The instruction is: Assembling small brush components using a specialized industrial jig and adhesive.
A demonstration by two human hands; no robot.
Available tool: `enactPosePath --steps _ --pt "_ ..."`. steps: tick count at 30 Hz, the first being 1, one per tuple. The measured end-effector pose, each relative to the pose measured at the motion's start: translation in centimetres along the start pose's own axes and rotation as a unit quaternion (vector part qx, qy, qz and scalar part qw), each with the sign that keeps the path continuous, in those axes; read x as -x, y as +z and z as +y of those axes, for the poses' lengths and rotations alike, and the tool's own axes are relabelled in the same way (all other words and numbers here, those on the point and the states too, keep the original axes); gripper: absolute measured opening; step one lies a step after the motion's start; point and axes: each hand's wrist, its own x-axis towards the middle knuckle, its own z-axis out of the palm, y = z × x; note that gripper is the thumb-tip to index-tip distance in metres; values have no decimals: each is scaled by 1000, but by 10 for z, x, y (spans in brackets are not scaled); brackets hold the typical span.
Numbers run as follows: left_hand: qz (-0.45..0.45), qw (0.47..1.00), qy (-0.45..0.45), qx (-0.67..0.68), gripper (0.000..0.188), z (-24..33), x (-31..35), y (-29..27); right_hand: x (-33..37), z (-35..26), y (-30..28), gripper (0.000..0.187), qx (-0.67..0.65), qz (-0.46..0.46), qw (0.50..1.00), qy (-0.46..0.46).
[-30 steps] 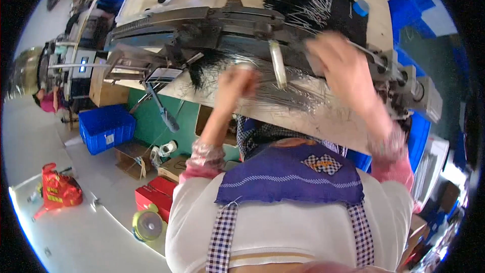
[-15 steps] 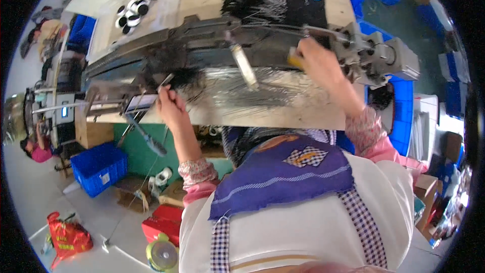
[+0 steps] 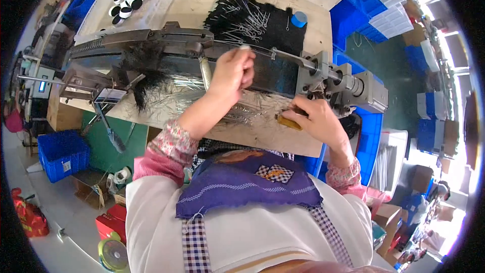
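My left hand (image 3: pixel 233 75) is closed, its fingertips pinched at the thin wire (image 3: pixel 260 49) that runs along the top of the metal machine. Whatever else sits between those fingers is hidden. A slender rod with a clamp (image 3: pixel 274 53) leads from the wire to the machine's spindle end (image 3: pixel 328 71). In front of the spindle, over the table's near edge, my right hand (image 3: pixel 317 117) grips a small yellow piece (image 3: pixel 290 122); its exact kind does not show. Below the machine lie many loose metal wires (image 3: pixel 237 114) and dark bristle tufts (image 3: pixel 144 73).
Behind the machine, a black mat (image 3: pixel 278 25) bears looped wire pieces (image 3: pixel 252 23) and a blue cap (image 3: pixel 299 19). White-and-black round pieces (image 3: pixel 132 2) lie in a clear tray at the back left. Blue crates (image 3: pixel 63 156) stand around the table.
My left hand has moved right and up from the bristle tufts to the wire. My right hand has come down toward the near edge, away from the rod, still holding the yellow piece.
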Motion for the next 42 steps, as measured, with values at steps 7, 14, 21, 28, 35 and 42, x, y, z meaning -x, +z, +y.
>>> enactPosePath --steps 7,14,21,28,35,42 --pt "79 990 115 -6 27 -6 -1 -3 -114 -18 -27 33 175 233 948 -129" --pt "100 991 83 7 23 -4 6 7 -159 -4 -2 27 -99 -97 990 -19" --pt "36 996 79 31 29 -1 7 -2 -162 -16 -25 29 -209 -125 969 53" --pt "-108 980 45 158 74 -1 4 15 -171 -11 -30 30 -38 -133 990 -30" --pt "-112 920 -28 375 81 25 10 -6 -142 -18 -40 39 405 111 856 -302" --pt "-73 933 37 350 73 15 21 -6 -142 -26 -13 16 42 147 982 -107"
